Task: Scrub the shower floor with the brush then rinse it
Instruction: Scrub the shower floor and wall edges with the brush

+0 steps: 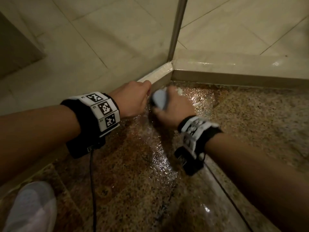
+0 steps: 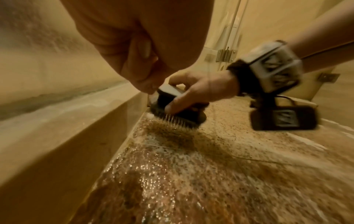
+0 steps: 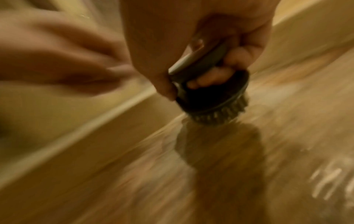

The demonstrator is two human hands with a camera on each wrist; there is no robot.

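The shower floor (image 1: pixel 250 114) is speckled brown stone, wet and shiny near the corner. My right hand (image 1: pixel 173 108) grips a round dark scrub brush (image 1: pixel 159 99) by its grey handle. The brush (image 2: pixel 178 112) stands bristles-down on the wet floor (image 2: pixel 210 174), close to the low curb (image 2: pixel 67 128). In the blurred right wrist view my fingers (image 3: pixel 226 63) curl through the brush's (image 3: pixel 210 97) handle. My left hand (image 1: pixel 133 99) hovers just left of the brush by the curb (image 1: pixel 157 74). Its fingers (image 2: pixel 145 84) are curled with the thumb tucked in, and I see nothing in them.
A metal post (image 1: pixel 177 27) rises from the corner where two tiled curbs meet. A little white foam (image 1: pixel 179 90) lies beyond the brush. My white shoe (image 1: pixel 33 206) is at lower left, and a black cable (image 1: pixel 92 173) hangs from the left wristband. Door hinges (image 2: pixel 226 55) show behind.
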